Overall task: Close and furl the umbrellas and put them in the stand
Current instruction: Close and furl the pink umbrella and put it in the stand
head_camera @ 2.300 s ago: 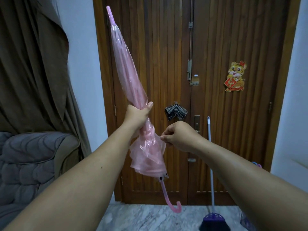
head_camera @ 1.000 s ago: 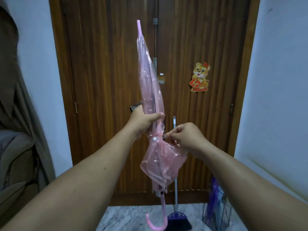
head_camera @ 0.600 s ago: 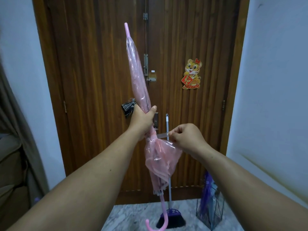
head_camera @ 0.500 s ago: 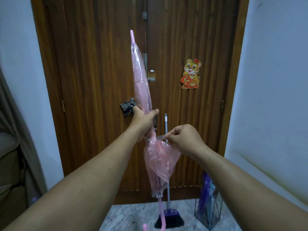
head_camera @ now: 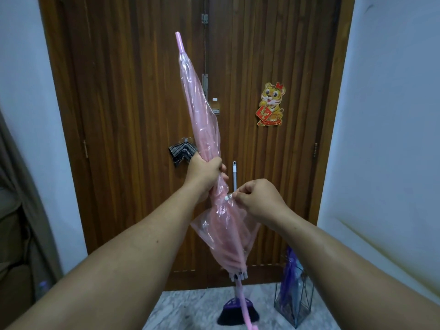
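Pink umbrella (head_camera: 204,129) being held tip-up before wooden door (head_camera: 133,115), now tilting slightly left at top versus half second ago. Left hand (head_camera: 204,173) gripping furled canopy at mid-length, fingers curled round it. Right hand (head_camera: 258,198) pinching strap by white snap (head_camera: 226,198), now closer to canopy than before. Lower canopy still billowing loose. Handle hook getting cut off at bottom edge. Wire stand (head_camera: 294,303) standing on floor at right, holding purple umbrella (head_camera: 289,272); broom (head_camera: 234,310) partly hidden behind pink shaft.

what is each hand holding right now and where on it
Left hand grips the pink umbrella around its furled middle; right hand pinches its tie strap.
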